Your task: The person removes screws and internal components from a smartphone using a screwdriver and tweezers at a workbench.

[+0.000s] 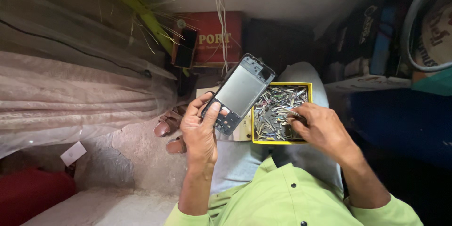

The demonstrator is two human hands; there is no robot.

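— What is the left hand [201, 129] holding?
— It's gripping the lower end of a phone frame [239, 93], fingers curled around it, thumb pressing its face.
— And the right hand [318, 125]?
— It's reaching into the yellow box [281, 112] of small metal parts [278, 109] sitting on the lap, fingers bunched together among them.

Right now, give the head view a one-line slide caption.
Left hand grips a black rectangular phone frame while right hand picks through a yellow box of small metal parts.
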